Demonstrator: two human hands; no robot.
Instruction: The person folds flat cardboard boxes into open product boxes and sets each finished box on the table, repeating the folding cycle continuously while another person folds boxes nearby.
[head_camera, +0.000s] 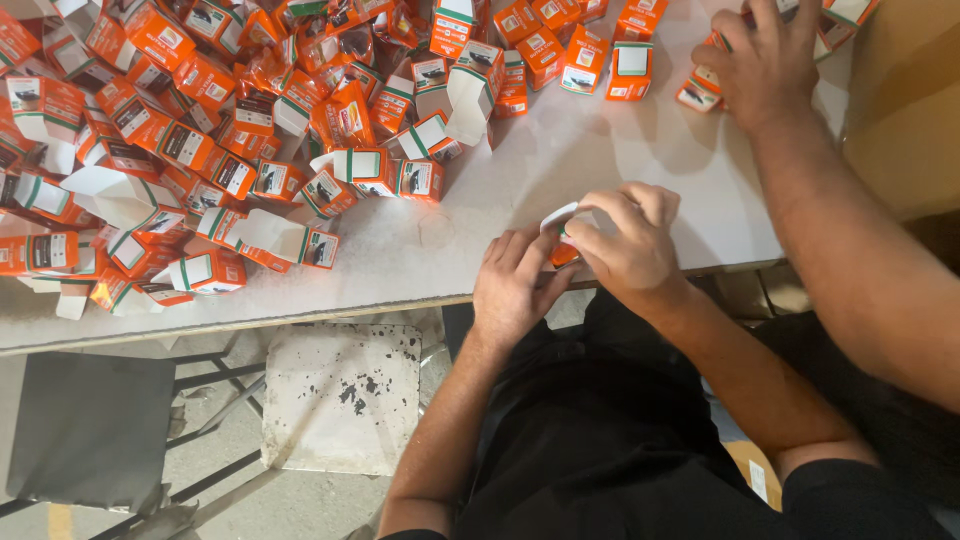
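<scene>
Both my hands hold one small orange box with a white flap at the near edge of the white table. My left hand presses against the box from the left and below. From the right, my right hand curls over the box's top and hides most of it. The box's white flap sticks out between my fingers.
A large heap of small orange and white boxes, several with open flaps, covers the table's left and far side. A co-worker's hand rests on boxes at the far right. A brown carton stands at the right. A chipped white stool sits below.
</scene>
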